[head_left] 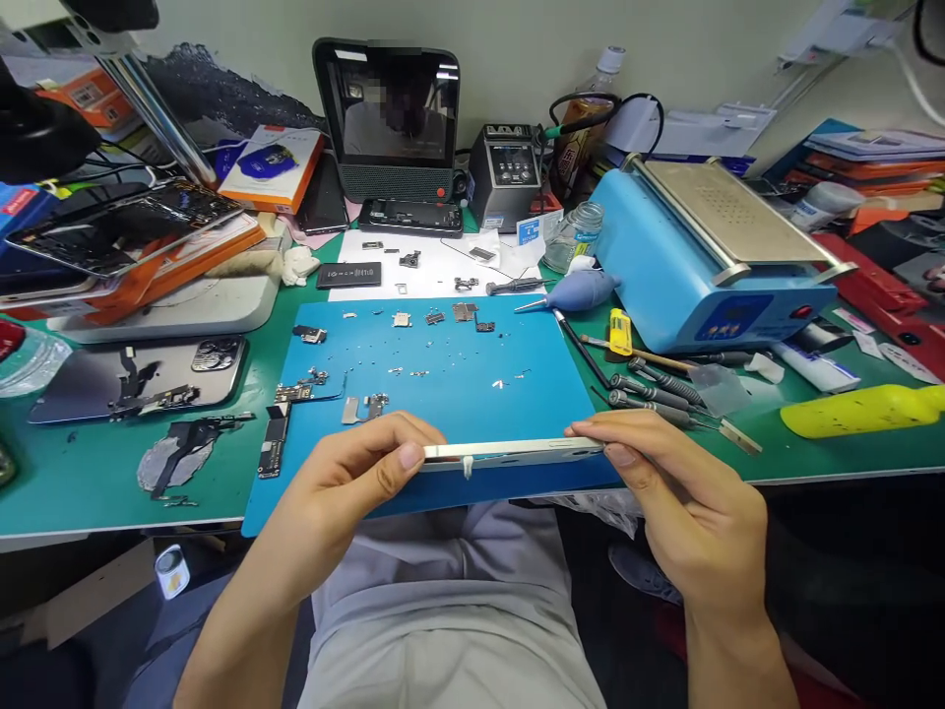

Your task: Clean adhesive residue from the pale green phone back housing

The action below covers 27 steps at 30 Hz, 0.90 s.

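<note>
Edge-on between my two hands is a thin, pale phone frame (517, 450), held above the near edge of the blue mat (435, 354). My left hand (369, 468) pinches its left end between thumb and fingers. At the other end, my right hand (664, 473) grips the corner the same way. A small white blob (468, 467) hangs from the lower edge of the frame, left of its middle. The frame's broad faces are turned out of sight. On the mat beyond lie a logic board (275, 440), a metal bracket (401, 319) and many tiny screws.
A blue heating plate machine (664, 266) stands at right, with screwdrivers (650, 406) and a yellow bottle (856, 411) before it. A blue air blower (580, 290) rests near the mat's far corner. Phone housing (148, 379) lies at left; a battery (348, 275) lies behind.
</note>
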### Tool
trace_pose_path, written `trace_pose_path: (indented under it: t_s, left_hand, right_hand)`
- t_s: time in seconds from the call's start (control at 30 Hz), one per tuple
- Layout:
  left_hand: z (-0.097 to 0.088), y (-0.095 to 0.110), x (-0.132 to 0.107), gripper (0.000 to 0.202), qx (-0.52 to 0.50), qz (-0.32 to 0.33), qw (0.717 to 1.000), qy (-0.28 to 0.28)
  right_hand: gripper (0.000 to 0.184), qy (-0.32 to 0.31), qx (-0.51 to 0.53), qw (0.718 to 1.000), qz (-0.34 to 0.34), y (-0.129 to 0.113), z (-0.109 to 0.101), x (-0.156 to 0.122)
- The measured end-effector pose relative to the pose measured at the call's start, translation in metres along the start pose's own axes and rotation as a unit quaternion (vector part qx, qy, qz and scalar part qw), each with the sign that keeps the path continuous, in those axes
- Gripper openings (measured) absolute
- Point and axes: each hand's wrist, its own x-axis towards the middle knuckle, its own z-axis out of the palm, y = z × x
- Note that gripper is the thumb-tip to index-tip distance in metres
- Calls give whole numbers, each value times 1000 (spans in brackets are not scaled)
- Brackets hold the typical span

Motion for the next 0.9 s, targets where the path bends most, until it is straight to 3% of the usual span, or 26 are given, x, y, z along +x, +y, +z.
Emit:
trace_pose_path:
  t_s: [0.43,0.6,0.9]
  left_hand:
    - [1,-1,-2,45,19,3,1000,7]
    - [5,-4,-9,36,14,-6,999,34]
    - [3,-4,-9,31,-2,29,1000,-11]
  right_hand:
    - [28,11,7,1000,-1,0,1,-5]
    - [31,15,17,999,-23,6,2,-7]
    - [34,5,42,999,-34,8,2,-14]
